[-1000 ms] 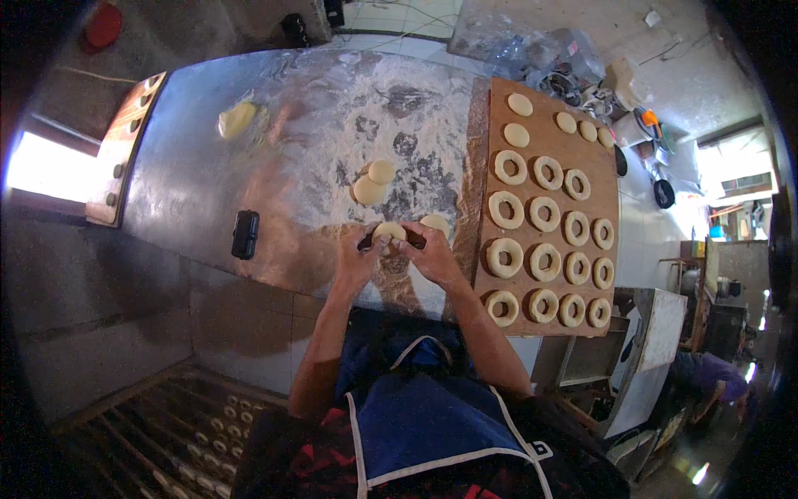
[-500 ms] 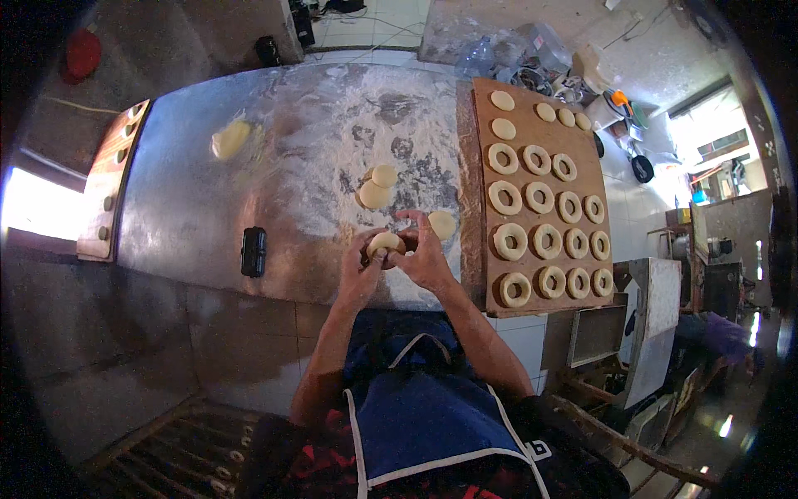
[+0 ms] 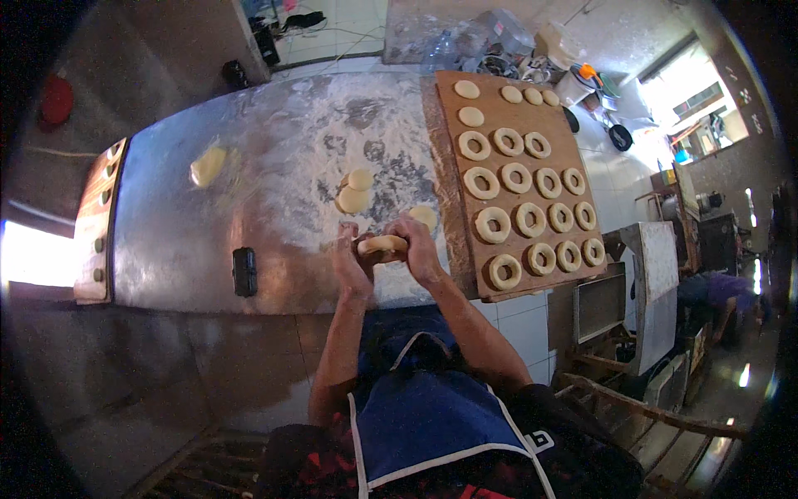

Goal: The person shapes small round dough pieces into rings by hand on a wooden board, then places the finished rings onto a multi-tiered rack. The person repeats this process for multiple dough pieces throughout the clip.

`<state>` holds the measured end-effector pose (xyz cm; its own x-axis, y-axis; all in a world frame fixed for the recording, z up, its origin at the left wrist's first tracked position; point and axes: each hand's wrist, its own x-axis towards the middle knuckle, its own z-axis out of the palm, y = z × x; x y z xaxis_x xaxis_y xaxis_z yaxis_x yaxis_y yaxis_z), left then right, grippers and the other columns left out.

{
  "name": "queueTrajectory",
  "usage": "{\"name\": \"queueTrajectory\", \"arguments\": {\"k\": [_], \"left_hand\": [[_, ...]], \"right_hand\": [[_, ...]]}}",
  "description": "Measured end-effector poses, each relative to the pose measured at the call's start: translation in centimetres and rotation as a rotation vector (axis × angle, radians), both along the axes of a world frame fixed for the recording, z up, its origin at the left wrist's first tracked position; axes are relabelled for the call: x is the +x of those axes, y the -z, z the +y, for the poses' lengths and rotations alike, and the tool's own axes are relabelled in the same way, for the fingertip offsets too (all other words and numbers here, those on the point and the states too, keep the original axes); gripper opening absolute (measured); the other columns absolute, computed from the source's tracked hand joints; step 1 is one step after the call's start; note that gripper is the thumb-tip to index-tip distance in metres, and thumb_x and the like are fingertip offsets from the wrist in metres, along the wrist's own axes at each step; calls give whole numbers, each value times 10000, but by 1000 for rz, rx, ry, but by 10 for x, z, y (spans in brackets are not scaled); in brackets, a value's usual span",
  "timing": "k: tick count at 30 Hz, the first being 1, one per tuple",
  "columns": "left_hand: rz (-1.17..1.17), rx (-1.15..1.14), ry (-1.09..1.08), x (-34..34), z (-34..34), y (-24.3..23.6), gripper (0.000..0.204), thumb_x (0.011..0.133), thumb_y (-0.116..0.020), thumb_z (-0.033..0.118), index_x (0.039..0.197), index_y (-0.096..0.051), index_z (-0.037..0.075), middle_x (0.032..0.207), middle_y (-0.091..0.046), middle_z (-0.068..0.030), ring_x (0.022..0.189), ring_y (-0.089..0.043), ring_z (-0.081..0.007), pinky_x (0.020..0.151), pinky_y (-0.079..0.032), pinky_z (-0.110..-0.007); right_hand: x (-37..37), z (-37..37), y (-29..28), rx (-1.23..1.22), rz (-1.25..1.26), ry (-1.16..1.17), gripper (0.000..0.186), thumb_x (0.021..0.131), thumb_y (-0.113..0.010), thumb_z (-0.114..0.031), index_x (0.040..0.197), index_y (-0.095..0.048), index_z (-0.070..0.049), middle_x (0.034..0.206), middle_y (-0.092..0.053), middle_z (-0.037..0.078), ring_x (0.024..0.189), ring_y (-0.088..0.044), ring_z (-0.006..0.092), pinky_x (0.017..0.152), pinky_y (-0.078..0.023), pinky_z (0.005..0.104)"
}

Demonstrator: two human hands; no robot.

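A pale dough ring (image 3: pixel 383 244) is stretched sideways between my two hands, just above the floured front of the metal table (image 3: pixel 183 258). My left hand (image 3: pixel 352 264) grips its left end and my right hand (image 3: pixel 421 251) its right end; some fingers are hidden behind the dough. Beyond them two dough rounds (image 3: pixel 355 200) lie touching on the flour. Another flat dough round (image 3: pixel 423 217) rests just past my right hand. To the right, a brown wooden board (image 3: pixel 459 195) carries rows of dough rings (image 3: pixel 530 219) and, along its far end, several uncut dough rounds (image 3: pixel 470 116).
A yellowish soft lump (image 3: pixel 208 167) and a small black case (image 3: pixel 244 272) sit on the table's left part. At the far left stands another board (image 3: pixel 93 241) with small dark pieces. A clear bottle (image 3: pixel 440 51) and containers crowd the wall. Someone in purple (image 3: pixel 713 289) is at right.
The dough between my hands has turned from a compact round into a wider ring, and my hands have moved apart. The whole view has shifted, so the table appears further left.
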<state>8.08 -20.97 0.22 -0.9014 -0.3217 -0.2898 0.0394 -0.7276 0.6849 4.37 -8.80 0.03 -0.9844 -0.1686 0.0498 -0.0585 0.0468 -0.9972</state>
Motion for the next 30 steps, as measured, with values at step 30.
{"name": "queueTrajectory", "arguments": {"k": [30], "left_hand": [[69, -232, 150, -64, 138, 41, 571, 988, -378, 478, 1220, -553, -13, 889, -637, -113, 821, -627, -163, 741, -522, -351]], "right_hand": [[-16, 137, -2, 303, 162, 73, 523, 1022, -324, -395, 935, -573, 56, 707, -558, 212, 627, -482, 343, 631, -420, 472]]}}
